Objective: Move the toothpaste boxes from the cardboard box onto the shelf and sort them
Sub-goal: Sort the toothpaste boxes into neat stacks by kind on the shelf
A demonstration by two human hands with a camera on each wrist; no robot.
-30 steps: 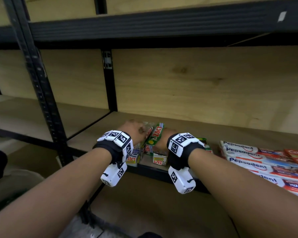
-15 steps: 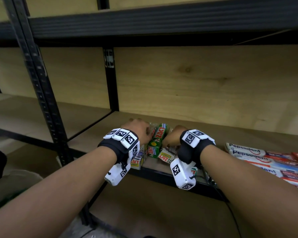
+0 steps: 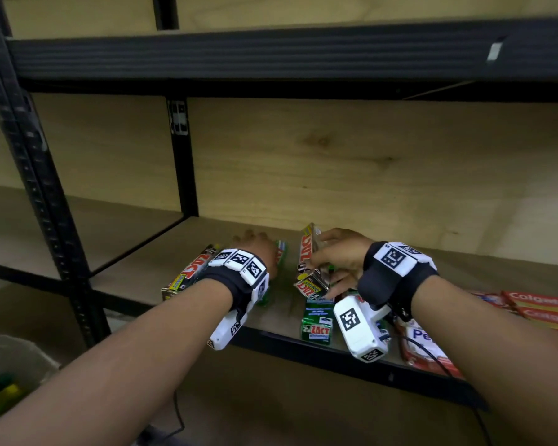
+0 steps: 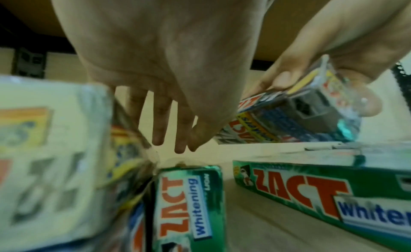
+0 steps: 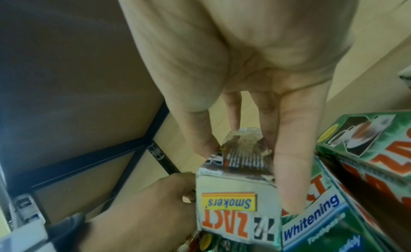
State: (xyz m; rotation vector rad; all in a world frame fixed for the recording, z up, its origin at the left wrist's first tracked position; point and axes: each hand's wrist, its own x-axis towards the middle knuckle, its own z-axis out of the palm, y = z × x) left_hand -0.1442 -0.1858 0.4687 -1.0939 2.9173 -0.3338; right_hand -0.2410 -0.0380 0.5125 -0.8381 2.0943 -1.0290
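Plywood shelf [image 3: 149, 272] carried the Zact toothpaste boxes [image 3: 316, 320]. Right hand [image 3: 339, 255] gripped 1 Smokers box [image 3: 306, 252], tilted up; left hand [image 3: 258, 249], fingers straight, rested over a green box [image 4: 189, 206].

Green whitening boxes [image 3: 316, 323], red Colgate boxes [image 3: 541, 300], black shelf frame [image 3: 271, 56].
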